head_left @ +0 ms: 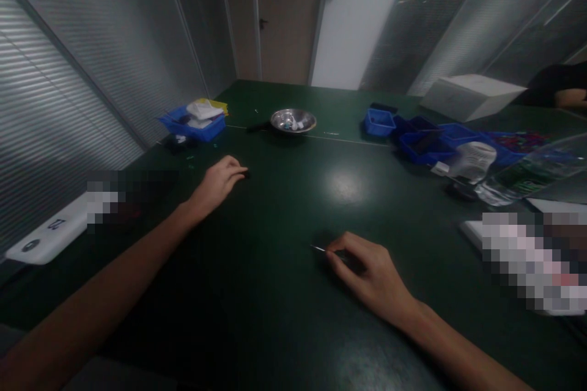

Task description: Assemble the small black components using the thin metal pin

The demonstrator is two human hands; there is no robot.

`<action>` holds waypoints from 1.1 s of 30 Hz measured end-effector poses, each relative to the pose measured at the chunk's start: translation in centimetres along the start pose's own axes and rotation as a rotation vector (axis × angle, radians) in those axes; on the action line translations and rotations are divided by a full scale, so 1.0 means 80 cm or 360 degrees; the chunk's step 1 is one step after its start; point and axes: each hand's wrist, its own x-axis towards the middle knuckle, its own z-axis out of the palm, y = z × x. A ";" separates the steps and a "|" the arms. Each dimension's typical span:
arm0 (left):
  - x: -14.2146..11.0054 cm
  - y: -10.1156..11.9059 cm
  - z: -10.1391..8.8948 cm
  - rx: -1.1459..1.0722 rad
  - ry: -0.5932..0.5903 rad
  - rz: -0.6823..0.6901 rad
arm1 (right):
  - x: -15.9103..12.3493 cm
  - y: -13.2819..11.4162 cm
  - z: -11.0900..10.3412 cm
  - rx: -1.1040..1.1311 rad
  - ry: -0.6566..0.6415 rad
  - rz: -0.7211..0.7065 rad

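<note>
My left hand point(222, 178) reaches out over the green table, its fingers closed in a pinch on a small black piece point(247, 175) whose kind I cannot make out. Nearer to me, my right hand point(367, 269) pinches a thin, shiny metal piece point(317, 248) between thumb and forefinger. The metal piece points left, and most of it is hidden in the fingers. Beyond both hands stands a round metal bowl point(306, 128) with small white and bluish items in it. A dark, elongated thing point(258, 127) lies against the left side of the bowl.
A blue basket point(213, 132) with white items stands at the back left. On the right are a small blue bin point(380, 125), several more blue bins, a lying clear bottle point(527, 171) and a white box point(472, 98). A white device point(50, 229) lies left. Another person's arm point(568, 98) shows far right.
</note>
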 end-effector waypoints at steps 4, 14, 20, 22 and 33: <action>-0.001 -0.061 -0.023 0.0203 0.0219 -0.0282 | -0.001 -0.001 -0.001 0.0003 -0.0003 0.0005; -0.009 -0.085 -0.033 0.0566 0.0234 -0.0277 | -0.002 0.004 0.002 0.0021 0.0010 -0.0013; -0.009 -0.088 -0.037 0.0490 0.0250 -0.0172 | -0.002 0.005 0.002 0.0013 -0.0005 0.0000; -0.009 -0.092 -0.037 0.0429 0.0279 -0.0204 | -0.002 0.004 0.002 0.0009 -0.0002 0.0000; -0.008 -0.088 -0.037 0.0399 0.0523 -0.0421 | -0.001 0.002 0.000 0.0017 -0.0003 -0.0015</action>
